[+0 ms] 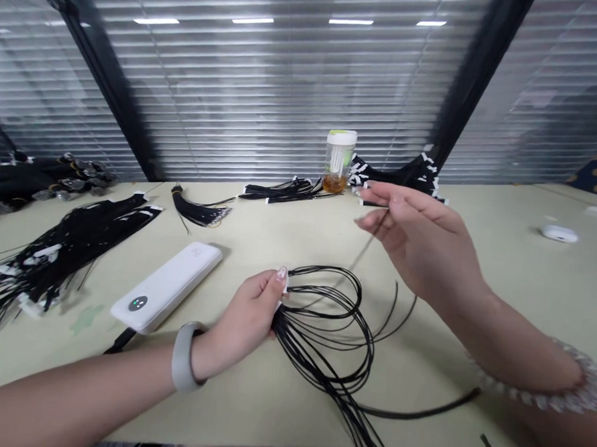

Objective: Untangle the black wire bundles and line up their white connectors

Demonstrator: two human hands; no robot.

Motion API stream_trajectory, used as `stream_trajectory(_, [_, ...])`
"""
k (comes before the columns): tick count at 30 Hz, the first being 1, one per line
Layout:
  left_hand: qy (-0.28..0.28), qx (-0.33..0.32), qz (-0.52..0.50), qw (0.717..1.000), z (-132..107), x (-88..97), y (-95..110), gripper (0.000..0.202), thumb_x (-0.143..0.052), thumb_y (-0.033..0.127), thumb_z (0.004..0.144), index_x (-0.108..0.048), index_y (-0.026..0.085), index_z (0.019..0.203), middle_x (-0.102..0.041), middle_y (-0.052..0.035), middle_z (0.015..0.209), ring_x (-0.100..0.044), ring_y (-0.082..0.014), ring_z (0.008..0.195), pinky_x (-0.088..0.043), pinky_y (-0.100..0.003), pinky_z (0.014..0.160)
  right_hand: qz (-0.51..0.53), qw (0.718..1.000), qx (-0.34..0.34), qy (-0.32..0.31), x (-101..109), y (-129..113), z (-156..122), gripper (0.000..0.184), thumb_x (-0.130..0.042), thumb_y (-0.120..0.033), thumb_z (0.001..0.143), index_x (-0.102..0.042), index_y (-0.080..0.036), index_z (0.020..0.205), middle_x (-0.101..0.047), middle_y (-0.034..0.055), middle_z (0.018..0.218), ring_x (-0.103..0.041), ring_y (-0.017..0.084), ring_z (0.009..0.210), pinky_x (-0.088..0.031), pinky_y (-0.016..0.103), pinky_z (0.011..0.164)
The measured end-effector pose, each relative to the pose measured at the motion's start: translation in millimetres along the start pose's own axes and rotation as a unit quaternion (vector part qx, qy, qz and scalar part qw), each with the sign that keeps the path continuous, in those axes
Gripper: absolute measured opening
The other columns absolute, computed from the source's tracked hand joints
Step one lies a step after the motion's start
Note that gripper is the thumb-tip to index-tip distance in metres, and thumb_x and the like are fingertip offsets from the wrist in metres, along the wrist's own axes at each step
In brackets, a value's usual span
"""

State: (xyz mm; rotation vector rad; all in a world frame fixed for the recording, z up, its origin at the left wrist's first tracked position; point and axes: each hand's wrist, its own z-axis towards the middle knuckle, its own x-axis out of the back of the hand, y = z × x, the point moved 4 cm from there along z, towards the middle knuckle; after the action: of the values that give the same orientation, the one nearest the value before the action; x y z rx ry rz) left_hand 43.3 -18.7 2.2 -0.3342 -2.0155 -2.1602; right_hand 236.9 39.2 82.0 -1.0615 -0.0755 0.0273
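Note:
Pinched in my left hand [251,304] are the white connector ends of a bundle of thin black wires [320,378]. From there the wires loop to the right and hang down past the table's front edge. My right hand [428,237] is raised over the right side of the table, thumb and fingers closed on one thin wire [364,253]. That single wire runs slanting, blurred, between my right fingers and the bundle. The connector ends are partly hidden by my left thumb.
A white power bank [168,287] lies left of my left hand. Black wire bundles [77,238] cover the left side, with a smaller bundle [196,208] behind. A bottle [338,162] with amber liquid stands at the back. A white earbud case [559,234] lies at right.

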Motion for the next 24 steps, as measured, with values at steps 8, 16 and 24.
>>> stream_trajectory(8, [-0.008,-0.018,0.003,1.0,-1.0,-1.4,0.8,0.039,-0.035,0.05,0.087,-0.039,0.018,0.065,-0.037,0.0039,0.058,-0.037,-0.0102,0.053,-0.033,-0.022,0.05,-0.195,0.953,-0.071,-0.219,-28.1,7.4,-21.1,0.018,-0.048,-0.035,0.084,-0.054,-0.019,0.09,-0.058,-0.0024,0.06,-0.044,0.007,0.042,-0.033,0.02,0.04])
stream_trajectory(16, [-0.01,-0.047,0.017,0.999,-1.5,-0.6,3.7,0.038,-0.035,0.046,0.088,-0.04,0.017,0.065,-0.038,0.0034,0.061,-0.036,-0.0102,0.058,-0.033,-0.022,0.054,-0.315,0.893,0.012,-0.322,-39.7,7.0,-31.7,0.026,-0.044,-0.025,0.082,-0.047,-0.016,0.058,-0.046,-0.0043,0.055,-0.037,0.006,0.051,-0.027,0.021,0.047])
stream_trajectory(24, [-0.018,-0.062,0.041,0.997,-2.2,-1.2,7.9,0.037,-0.034,0.044,0.089,-0.039,0.017,0.064,-0.039,0.0032,0.061,-0.036,-0.0106,0.058,-0.034,-0.022,0.055,-0.317,0.888,0.018,-0.331,-39.8,9.9,-34.0,0.031,-0.042,-0.025,0.084,-0.038,-0.015,0.054,-0.038,-0.0055,0.052,-0.032,0.006,0.05,-0.024,0.021,0.047])
